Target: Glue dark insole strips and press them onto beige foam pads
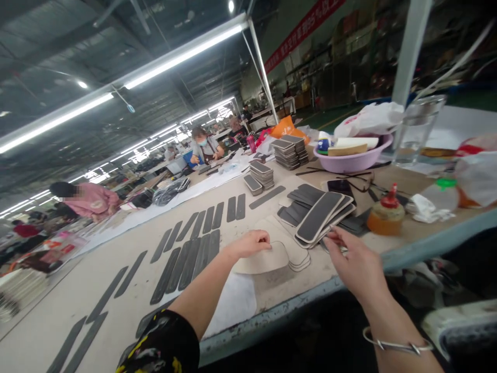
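Note:
My left hand (250, 243) is closed in a pinch on the edge of a beige flat piece (264, 260) that lies on the worktable (116, 290). More beige pieces are stacked just right of it (301, 259). My right hand (355, 261) reaches toward a fanned pile of dark rectangular pads with beige rims (322, 217). Its fingers pinch something thin and silvery that I cannot name. A metal bangle (396, 344) sits on that wrist.
Rows of dark strips (190, 254) lie across the table. Stacks of pads (289, 150), a pink basin (351, 158), a glass (417, 127), an orange glue bottle (386, 215), a phone (339, 186) and plastic bags (477, 173) are at the right. Other people work at far tables (89, 199).

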{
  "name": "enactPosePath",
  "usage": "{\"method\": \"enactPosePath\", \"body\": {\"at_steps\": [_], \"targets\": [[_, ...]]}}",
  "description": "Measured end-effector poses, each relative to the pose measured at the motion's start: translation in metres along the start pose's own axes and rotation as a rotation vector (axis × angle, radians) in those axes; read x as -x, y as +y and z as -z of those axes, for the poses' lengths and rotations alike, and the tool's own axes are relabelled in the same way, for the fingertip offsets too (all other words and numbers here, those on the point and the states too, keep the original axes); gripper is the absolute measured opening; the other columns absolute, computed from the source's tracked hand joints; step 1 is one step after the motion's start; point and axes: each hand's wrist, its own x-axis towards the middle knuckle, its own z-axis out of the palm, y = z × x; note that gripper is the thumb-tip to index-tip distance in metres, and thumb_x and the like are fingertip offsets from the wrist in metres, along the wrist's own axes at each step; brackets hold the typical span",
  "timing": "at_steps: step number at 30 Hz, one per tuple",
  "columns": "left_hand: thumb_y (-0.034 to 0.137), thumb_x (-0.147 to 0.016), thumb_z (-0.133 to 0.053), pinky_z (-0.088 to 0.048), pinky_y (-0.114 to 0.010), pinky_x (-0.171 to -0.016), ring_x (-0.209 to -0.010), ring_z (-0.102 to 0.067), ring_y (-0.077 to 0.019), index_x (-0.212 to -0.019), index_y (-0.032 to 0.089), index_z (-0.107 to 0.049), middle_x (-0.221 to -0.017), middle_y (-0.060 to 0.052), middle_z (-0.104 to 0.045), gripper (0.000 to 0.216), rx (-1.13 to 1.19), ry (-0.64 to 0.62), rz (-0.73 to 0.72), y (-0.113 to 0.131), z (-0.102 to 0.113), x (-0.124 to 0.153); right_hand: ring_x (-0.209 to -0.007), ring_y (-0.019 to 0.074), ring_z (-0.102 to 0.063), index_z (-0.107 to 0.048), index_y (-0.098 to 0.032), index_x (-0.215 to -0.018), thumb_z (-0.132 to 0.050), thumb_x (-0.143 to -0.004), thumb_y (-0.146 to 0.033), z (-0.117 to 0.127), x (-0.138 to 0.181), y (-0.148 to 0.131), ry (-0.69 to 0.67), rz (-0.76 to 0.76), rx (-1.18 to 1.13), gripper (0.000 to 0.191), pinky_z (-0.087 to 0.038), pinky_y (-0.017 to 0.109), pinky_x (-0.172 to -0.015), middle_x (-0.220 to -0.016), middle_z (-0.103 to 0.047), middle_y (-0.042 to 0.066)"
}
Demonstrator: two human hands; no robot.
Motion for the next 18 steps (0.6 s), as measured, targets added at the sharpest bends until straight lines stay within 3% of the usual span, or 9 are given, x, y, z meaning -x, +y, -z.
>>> {"method": "enactPosePath", "body": {"at_steps": [3, 6, 12, 16, 18], "targets": [[0.035, -0.08, -0.056, -0.039, -0.018, -0.056, -0.064, -0.05, -0.0097, -0.081, 0.017, -0.061, -0.07, 0.004, -0.057, 0.019, 0.063, 0.022, 0.072, -0.015, -0.004, 0.021, -0.081, 0.0207, -0.063, -0.06, -0.016, -0.113, -0.049, -0.085, -0.042, -0.012, 0.006, 0.0, -0.02, 0.08, 0.016, 0.039, -0.05, 0.034, -0.077, -0.092, -0.067, 0.007], [0.032, -0.077, -0.059, -0.04, -0.019, -0.055, -0.063, -0.053, -0.0106, -0.08, 0.015, -0.064, -0.068, 0.003, -0.06, 0.017, 0.087, 0.069, 0.151, -0.03, -0.024, 0.034, -0.082, 0.021, -0.063, -0.058, -0.016, -0.113, -0.048, -0.086, -0.041, -0.03, 0.018, -0.002, -0.086, 0.184, 0.028, 0.038, -0.05, 0.034, -0.076, -0.093, -0.066, 0.008], [0.029, -0.08, -0.057, -0.047, -0.027, -0.077, -0.083, -0.061, -0.0179, -0.09, 0.015, -0.071, -0.088, -0.006, -0.07, 0.022, 0.065, 0.242, 0.244, -0.031, -0.066, 0.059, -0.087, 0.0217, -0.063, -0.055, -0.016, -0.117, -0.039, -0.09, -0.039, -0.076, 0.06, -0.014, -0.421, 0.4, 0.078, 0.039, -0.052, 0.035, -0.075, -0.105, -0.064, 0.01], [0.032, -0.082, -0.059, -0.043, -0.025, -0.091, -0.099, -0.059, -0.0172, -0.097, 0.017, -0.07, -0.098, -0.006, -0.07, 0.024, 0.026, 0.373, 0.21, -0.036, -0.075, 0.101, -0.094, 0.0246, -0.061, -0.06, -0.017, -0.112, -0.036, -0.089, -0.045, -0.112, 0.09, -0.007, -0.555, 0.567, 0.076, 0.043, -0.052, 0.039, -0.081, -0.109, -0.063, 0.011], [0.033, -0.084, -0.057, -0.044, -0.025, -0.092, -0.098, -0.06, -0.0166, -0.094, 0.017, -0.071, -0.096, -0.006, -0.07, 0.023, -0.009, 0.482, 0.183, -0.049, -0.073, 0.133, -0.095, 0.0282, -0.06, -0.063, -0.016, -0.107, -0.035, -0.087, -0.05, -0.132, 0.101, 0.005, -0.534, 0.622, 0.057, 0.049, -0.05, 0.044, -0.084, -0.11, -0.062, 0.012]]}}
